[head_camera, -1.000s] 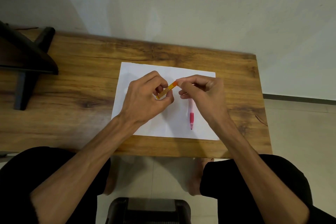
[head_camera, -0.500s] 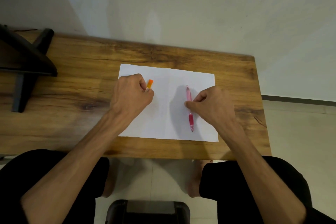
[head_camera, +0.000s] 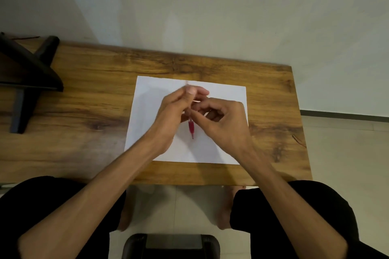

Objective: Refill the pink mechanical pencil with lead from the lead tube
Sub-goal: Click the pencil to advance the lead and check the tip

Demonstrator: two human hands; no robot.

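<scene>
Both hands meet over the paper: left hand and right hand clamped on the pencil, tip nearward; tube unseen; advise steady barrel, gentle straight pull on cap.

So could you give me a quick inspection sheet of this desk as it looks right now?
Surface: wooden table, with a white sheet of paper under the hands.
Job's things: pink mechanical pencil held over the paper, tip toward the person; lead tube not visible.
Clutter: black stand at the table's left end.
Hands: left hand and right hand meet at the pencil; which one grips it is unclear.
Cables: nothing seen.
Surroundings: plain wall, tiled floor, dark stool below.
</scene>
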